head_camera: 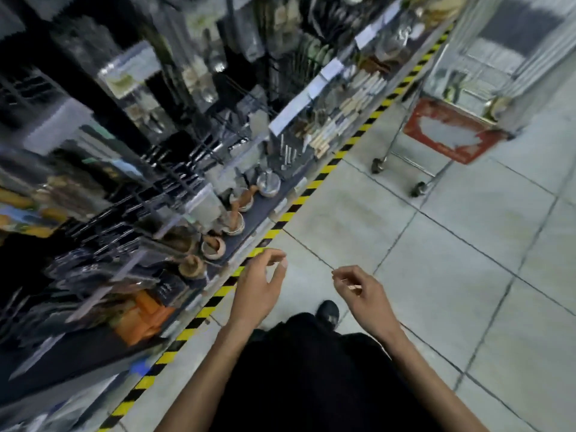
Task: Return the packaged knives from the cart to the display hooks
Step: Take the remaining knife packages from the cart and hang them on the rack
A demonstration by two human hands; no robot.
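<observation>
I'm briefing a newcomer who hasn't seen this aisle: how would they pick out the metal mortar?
Find the yellow-and-black tape edging the bottom shelf on the left. Mortars stand in a row along it. The metal mortar is the one nearest the cart, the only silver one among wooden and pale neighbours.
</observation>
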